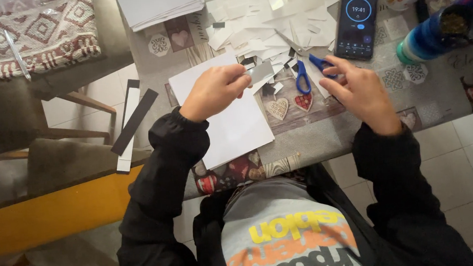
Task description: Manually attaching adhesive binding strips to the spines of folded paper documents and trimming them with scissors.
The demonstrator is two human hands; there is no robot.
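Two hands are at work over a patterned table, and we read the frame from its left edge. At left centre, two long strips (133,123), one white and one dark, hang over the table's edge above a chair; a nudge from our sleeve could tip them to the floor.

Moving inward, our left hand (212,90) is closed in a pinch on a small grey paper piece (260,72), thumb and fingers meeting at its left end. The piece sits just left of centre, in the upper half of the frame; it is a flat, roughly rectangular slip, held a little tilted above a white sheet (230,117) that lies under our wrist. It looks thin and limp, so a loose pinch could let it slide away, and it would be hard to find among the paper scraps (273,15) heaped at top centre.

Right of centre, blue-handled scissors (303,68) lie on the table, blades pointing up-left into the scraps. Our right hand (357,87) is half open, fingertips touching the nearer handle loop without having gripped it. A hasty grab could swing the blades toward our left fingers or sweep scraps about.

Further right, a phone (357,19) showing a timer lies close enough that a wide sweep of our hand could knock it.
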